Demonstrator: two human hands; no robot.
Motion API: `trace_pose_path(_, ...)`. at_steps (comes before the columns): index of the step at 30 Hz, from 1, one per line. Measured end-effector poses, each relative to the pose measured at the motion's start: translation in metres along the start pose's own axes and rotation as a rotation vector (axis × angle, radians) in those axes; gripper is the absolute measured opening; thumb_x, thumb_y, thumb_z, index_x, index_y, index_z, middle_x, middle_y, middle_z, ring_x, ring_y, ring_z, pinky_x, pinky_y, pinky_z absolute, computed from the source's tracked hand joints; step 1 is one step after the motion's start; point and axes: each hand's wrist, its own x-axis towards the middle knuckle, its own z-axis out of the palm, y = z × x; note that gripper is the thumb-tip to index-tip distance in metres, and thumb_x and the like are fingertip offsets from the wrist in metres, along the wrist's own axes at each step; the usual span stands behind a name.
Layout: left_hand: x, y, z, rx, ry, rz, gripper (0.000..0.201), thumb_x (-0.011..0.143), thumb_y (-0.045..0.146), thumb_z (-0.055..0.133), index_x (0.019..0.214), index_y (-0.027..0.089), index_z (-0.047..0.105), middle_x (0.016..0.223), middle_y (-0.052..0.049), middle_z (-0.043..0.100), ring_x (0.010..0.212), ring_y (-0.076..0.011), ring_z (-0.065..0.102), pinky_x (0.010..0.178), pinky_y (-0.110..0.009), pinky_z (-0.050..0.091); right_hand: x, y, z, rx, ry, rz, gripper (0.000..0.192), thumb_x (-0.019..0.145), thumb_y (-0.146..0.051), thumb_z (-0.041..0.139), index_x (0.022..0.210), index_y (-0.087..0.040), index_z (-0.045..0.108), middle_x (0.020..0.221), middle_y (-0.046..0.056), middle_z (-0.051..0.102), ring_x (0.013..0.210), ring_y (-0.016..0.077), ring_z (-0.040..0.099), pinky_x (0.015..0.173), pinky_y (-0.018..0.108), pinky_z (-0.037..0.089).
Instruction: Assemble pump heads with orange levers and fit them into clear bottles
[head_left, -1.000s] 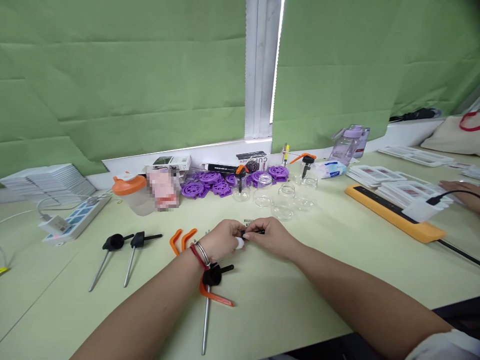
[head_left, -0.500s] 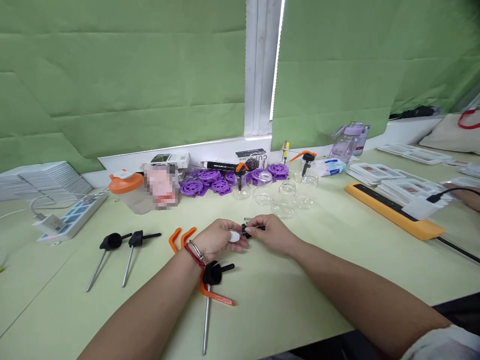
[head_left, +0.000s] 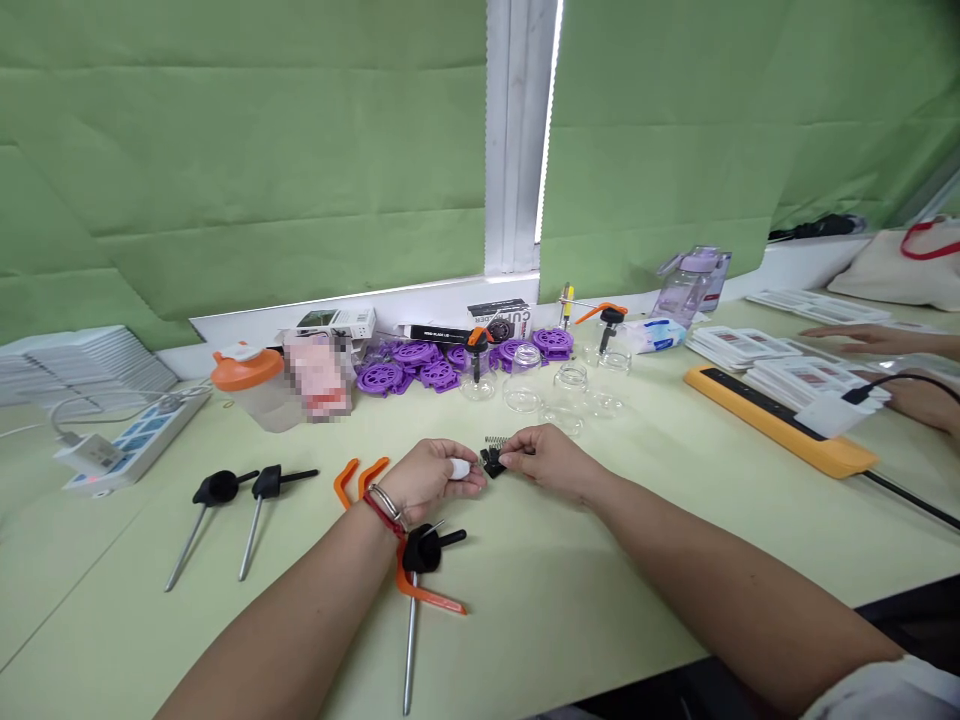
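Observation:
My left hand (head_left: 431,478), with a white covering on one fingertip, has its fingers drawn together in a pinch. Whatever lies between them is too small to make out. Close beside it, my right hand (head_left: 553,462) pinches at a small black part (head_left: 492,464) in a little group of dark pieces. Coil springs (head_left: 496,441) lie just beyond. Under my left wrist is a black holder with a metal rod (head_left: 424,550), next to an orange bent lever (head_left: 439,600). Two more orange levers (head_left: 373,472) lie by the wrist.
Two black pieces with metal rods (head_left: 219,488) lie at left. Glass jars (head_left: 523,380) and purple plastic parts (head_left: 379,376) stand at the back, near an orange-lidded cup (head_left: 247,385). A yellow power strip (head_left: 780,425) and another person's hands (head_left: 911,395) are at right.
My hands have moved slightly apart, and more of the small black pieces shows between them. Another person's hands have come further into view at right. The view has shifted a little.

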Motion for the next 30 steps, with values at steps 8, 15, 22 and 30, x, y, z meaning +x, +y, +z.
trace_pose_path(8, 0.003, 0.005, -0.004, 0.113, 0.063, 0.104, 0.013, 0.072, 0.002, 0.055, 0.079, 0.012, 0.057, 0.068, -0.006, 0.067, 0.063, -0.0132, 0.065, 0.068, -0.028, 0.054, -0.004, -0.007, -0.01, -0.378, -0.079, -0.262, 0.008, 0.07, -0.021, 0.068, 0.077, -0.02, 0.07, 0.089, 0.005, 0.061, 0.086, 0.0201, 0.055, 0.076, 0.033, 0.041)
trace_pose_path(15, 0.025, 0.012, 0.006, 0.328, 0.135, 0.175, 0.011, 0.072, 0.004, 0.056, 0.077, 0.014, 0.054, 0.064, -0.002, 0.063, 0.055, -0.0107, 0.061, 0.057, -0.023, 0.05, -0.001, 0.0, -0.005, -0.496, -0.04, -0.293, 0.016, 0.062, -0.023, 0.078, 0.077, -0.024, 0.072, 0.135, 0.006, 0.045, 0.127, 0.032, 0.032, 0.103, 0.051, 0.022)
trace_pose_path(22, 0.042, 0.011, 0.011, 0.618, 0.172, 0.2, 0.016, 0.071, 0.0, 0.049, 0.075, 0.015, 0.055, 0.055, 0.001, 0.06, 0.046, -0.0099, 0.056, 0.049, -0.02, 0.046, 0.01, 0.017, -0.006, -0.383, -0.089, -0.325, 0.025, 0.059, -0.019, 0.079, 0.083, -0.022, 0.07, 0.131, 0.009, 0.051, 0.123, 0.0275, 0.044, 0.101, 0.042, 0.034)
trace_pose_path(30, 0.052, 0.01, 0.011, 0.961, 0.177, 0.339, 0.025, 0.065, -0.001, 0.05, 0.081, 0.015, 0.063, 0.061, 0.0, 0.063, 0.057, -0.0121, 0.058, 0.056, -0.022, 0.046, 0.01, 0.016, -0.008, -0.367, -0.082, -0.31, 0.032, 0.055, -0.02, 0.081, 0.084, -0.021, 0.069, 0.131, 0.009, 0.051, 0.121, 0.0273, 0.046, 0.1, 0.042, 0.036)
